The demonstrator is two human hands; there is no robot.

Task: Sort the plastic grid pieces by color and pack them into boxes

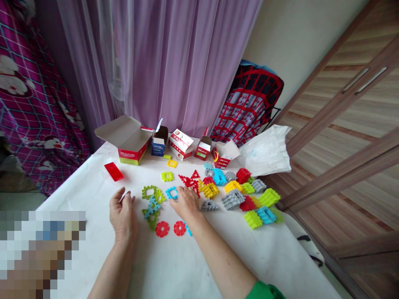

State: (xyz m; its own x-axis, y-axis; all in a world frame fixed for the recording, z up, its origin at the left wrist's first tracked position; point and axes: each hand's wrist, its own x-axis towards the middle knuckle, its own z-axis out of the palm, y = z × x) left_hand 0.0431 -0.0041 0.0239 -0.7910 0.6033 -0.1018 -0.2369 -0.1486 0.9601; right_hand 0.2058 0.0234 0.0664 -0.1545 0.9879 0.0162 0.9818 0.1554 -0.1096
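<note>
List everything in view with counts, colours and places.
Boxes: five, four partly red, one blue, table's far side
Flat rectangle: one, red, table left
Discs: two, red, centre front
Loose pieces: many, multicoloured, centre
Stacked pieces: many, multicoloured, table right
Bag: one, white, far right
Table: one, white, centre
Curtain: one, purple, behind
Patterned cloths: two, magenta left, red-black behind
Wardrobe: one, brown, right
Wall: one, pale, behind
Sleeve: one, green, bottom right
Left hand: one, bare, left of pieces
Right hand: one, bare, touching blue square
</note>
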